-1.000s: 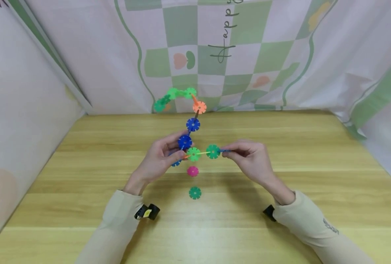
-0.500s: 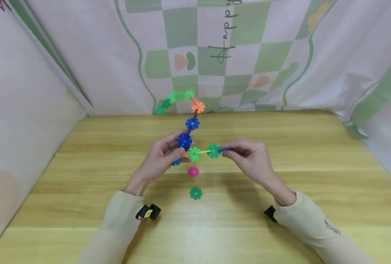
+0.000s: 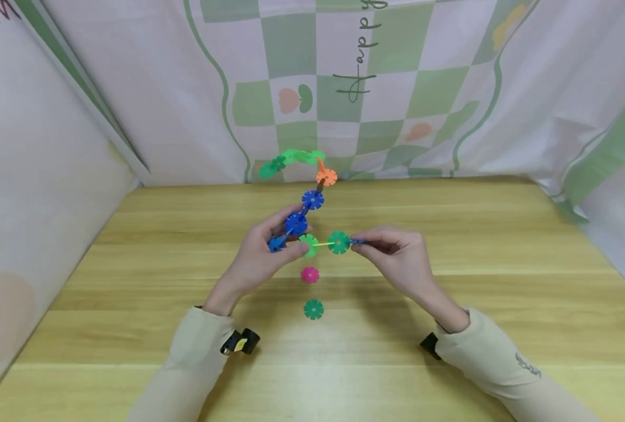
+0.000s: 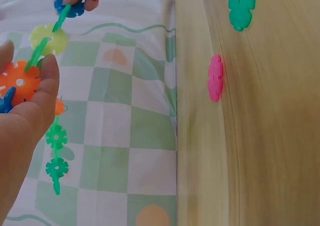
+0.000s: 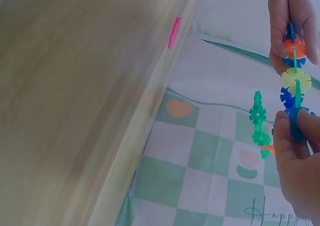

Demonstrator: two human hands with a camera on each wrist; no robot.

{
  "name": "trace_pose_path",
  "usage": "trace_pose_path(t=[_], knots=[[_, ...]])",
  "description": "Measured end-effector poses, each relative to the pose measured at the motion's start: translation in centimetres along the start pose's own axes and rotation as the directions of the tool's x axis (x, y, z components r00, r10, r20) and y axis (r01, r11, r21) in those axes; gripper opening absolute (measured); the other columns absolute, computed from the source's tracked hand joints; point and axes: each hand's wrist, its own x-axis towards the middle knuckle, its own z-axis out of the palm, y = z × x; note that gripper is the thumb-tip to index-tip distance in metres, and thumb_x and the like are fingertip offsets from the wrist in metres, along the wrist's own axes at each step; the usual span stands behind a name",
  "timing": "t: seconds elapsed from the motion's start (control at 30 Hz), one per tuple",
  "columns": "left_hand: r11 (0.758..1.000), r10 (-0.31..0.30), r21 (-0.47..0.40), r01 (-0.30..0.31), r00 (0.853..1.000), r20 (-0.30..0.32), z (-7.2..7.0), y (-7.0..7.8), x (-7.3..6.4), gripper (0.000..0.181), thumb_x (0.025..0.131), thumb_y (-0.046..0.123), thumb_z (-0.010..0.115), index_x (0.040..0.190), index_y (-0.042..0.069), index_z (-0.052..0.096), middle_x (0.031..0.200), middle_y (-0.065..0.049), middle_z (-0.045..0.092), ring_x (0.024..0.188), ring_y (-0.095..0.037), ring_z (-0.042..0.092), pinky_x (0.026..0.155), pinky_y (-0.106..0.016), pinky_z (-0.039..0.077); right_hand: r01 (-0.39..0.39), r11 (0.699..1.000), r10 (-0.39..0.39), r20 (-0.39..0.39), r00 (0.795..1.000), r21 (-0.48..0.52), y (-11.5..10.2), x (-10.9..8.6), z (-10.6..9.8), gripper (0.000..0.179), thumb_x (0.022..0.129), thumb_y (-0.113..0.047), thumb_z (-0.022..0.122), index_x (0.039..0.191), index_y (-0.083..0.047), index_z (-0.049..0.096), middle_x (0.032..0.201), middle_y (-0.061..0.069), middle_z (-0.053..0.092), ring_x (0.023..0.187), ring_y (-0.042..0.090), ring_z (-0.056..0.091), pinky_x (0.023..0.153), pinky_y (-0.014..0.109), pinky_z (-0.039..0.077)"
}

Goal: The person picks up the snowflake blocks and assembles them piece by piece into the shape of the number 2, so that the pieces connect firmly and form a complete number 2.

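Observation:
A chain of interlocking plastic snowflake discs is held up between both hands in the head view. My left hand (image 3: 257,252) grips it at the light green disc (image 3: 310,245), thumb on that disc's edge. An orange disc (image 4: 21,79) shows by its fingers in the left wrist view. Along the chain come a yellow disc (image 4: 48,39), seen edge-on from the head, and a green disc (image 3: 339,242). At that end my right hand (image 3: 401,255) pinches a blue disc (image 3: 358,241). The other stretch curves away through dark blue discs (image 3: 296,223), an orange disc (image 3: 326,177) and several green discs (image 3: 296,156).
Below the chain, a loose pink disc (image 3: 309,275) and a loose green disc (image 3: 313,309) lie on the wooden table (image 3: 133,281). A checkered curtain (image 3: 339,105) hangs along the table's back edge. Black wrist cameras (image 3: 241,341) sit by both cuffs.
My left thumb has slid right onto the light green disc. The chain's curved far end has swung slightly right, and more of the blue disc by the left palm shows. The right hand barely moves.

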Motion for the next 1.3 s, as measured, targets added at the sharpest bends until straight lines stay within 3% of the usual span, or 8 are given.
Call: trace_pose_path(t=[0.23, 0.53, 0.83, 1.3], knots=[[1.0, -0.014, 0.015, 0.015, 0.999, -0.044, 0.18, 0.11, 0.09, 0.065, 0.086, -0.001, 0.07, 0.144, 0.008, 0.041, 0.121, -0.015, 0.063, 0.109, -0.024, 0.061, 0.088, -0.03, 0.052, 0.029, 1.0, -0.029, -0.007, 1.0, 0.011, -0.15, 0.0, 0.21, 0.015, 0.075, 0.019, 0.07, 0.083, 0.007, 0.073, 0.083, 0.016, 0.072, 0.072, 0.007, 0.068, 0.061, 0.021, 0.055], [0.995, 0.004, 0.104, 0.004, 0.997, -0.08, 0.48, 0.05, 0.12, 0.066, 0.085, 0.001, 0.072, 0.143, 0.009, 0.043, 0.117, -0.013, 0.065, 0.106, -0.024, 0.062, 0.082, -0.03, 0.054, 0.083, 0.996, -0.083, -0.023, 0.996, 0.017, -0.06, -0.1, 0.29, 0.013, 0.075, 0.018, 0.07, 0.082, 0.007, 0.073, 0.082, 0.014, 0.072, 0.073, 0.008, 0.069, 0.062, 0.02, 0.055], [0.995, -0.021, 0.097, 0.031, 0.994, -0.104, 0.58, 0.04, 0.09, 0.068, 0.082, 0.002, 0.075, 0.142, 0.01, 0.045, 0.116, -0.014, 0.065, 0.103, -0.024, 0.063, 0.08, -0.032, 0.055, 0.104, 0.995, -0.104, 0.004, 0.995, 0.001, -0.01, -0.08, 0.26, 0.014, 0.074, 0.019, 0.07, 0.081, 0.007, 0.073, 0.081, 0.017, 0.071, 0.074, 0.007, 0.069, 0.062, 0.02, 0.055], [0.995, 0.047, 0.093, -0.037, 0.994, -0.098, 0.82, -0.2, 0.13, 0.063, 0.083, 0.0, 0.074, 0.139, 0.01, 0.048, 0.116, -0.013, 0.066, 0.102, -0.023, 0.064, 0.078, -0.031, 0.056, 0.183, 0.982, -0.182, 0.017, 0.983, -0.049, 0.17, -0.02, 0.21, 0.014, 0.074, 0.017, 0.072, 0.081, 0.005, 0.074, 0.081, 0.017, 0.071, 0.073, 0.012, 0.069, 0.064, 0.019, 0.055]])
